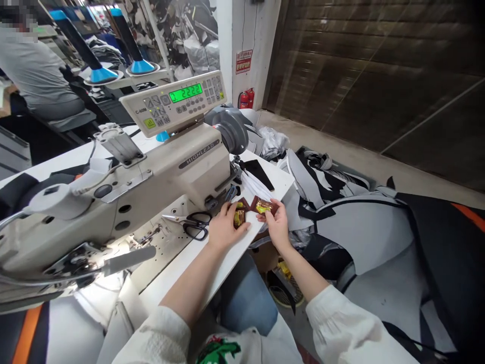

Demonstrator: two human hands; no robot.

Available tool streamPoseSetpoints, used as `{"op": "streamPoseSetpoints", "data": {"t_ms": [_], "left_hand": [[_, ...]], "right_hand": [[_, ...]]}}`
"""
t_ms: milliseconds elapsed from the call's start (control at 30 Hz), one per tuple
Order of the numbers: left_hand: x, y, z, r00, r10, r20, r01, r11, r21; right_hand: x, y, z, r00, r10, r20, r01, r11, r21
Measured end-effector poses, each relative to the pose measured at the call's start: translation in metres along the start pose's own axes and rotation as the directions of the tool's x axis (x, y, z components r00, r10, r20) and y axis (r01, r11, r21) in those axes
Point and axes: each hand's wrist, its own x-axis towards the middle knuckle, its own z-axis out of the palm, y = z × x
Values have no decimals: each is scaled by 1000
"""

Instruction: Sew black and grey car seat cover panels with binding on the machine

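Over the white tabletop, my right hand (278, 222) pinches a small brown and yellow wrapped snack (263, 206) between thumb and fingers. Just left of it, my left hand (223, 227) is curled around similar wrapped snacks (239, 218) at the table. Its fingers partly cover them, so how many lie there I cannot tell. Black-handled scissors (195, 225) rest beside my left hand, their blades towards the sewing machine (197, 162). White fabric strips (255, 182) and a dark flat piece (259, 172) lie just beyond the snacks.
The machine's control panel (178, 101) shows lit green digits. Two blue-based thread cones (142, 65) stand behind it. Piles of grey and black fabric pieces (371, 227) fill the right side. A person in grey (41, 71) sits at the far left. Red extinguishers (246, 98) stand by the wall.
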Motion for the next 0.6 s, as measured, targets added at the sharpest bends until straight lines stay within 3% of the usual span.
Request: {"op": "streamPoseSetpoints", "data": {"t_ms": [100,200,367,467,600], "left_hand": [[3,-4,7,999,31,-19,-31,999,-20],[7,-9,14,996,-5,-95,-10,987,-159],[10,-8,21,986,87,-146,-126,950,-284],[12,-6,22,974,142,-175,-175,967,-186],[15,-7,21,953,190,-234,-215,973,-82]], "right_hand": [[17,3,16,996,-80,-33,80,997,-12],[27,7,31,995,-103,-4,103,993,-58],[24,12,30,984,-176,-4,168,946,-279],[25,14,22,978,-171,119,201,924,-326],[32,22,17,937,-155,314,244,932,-267]]}}
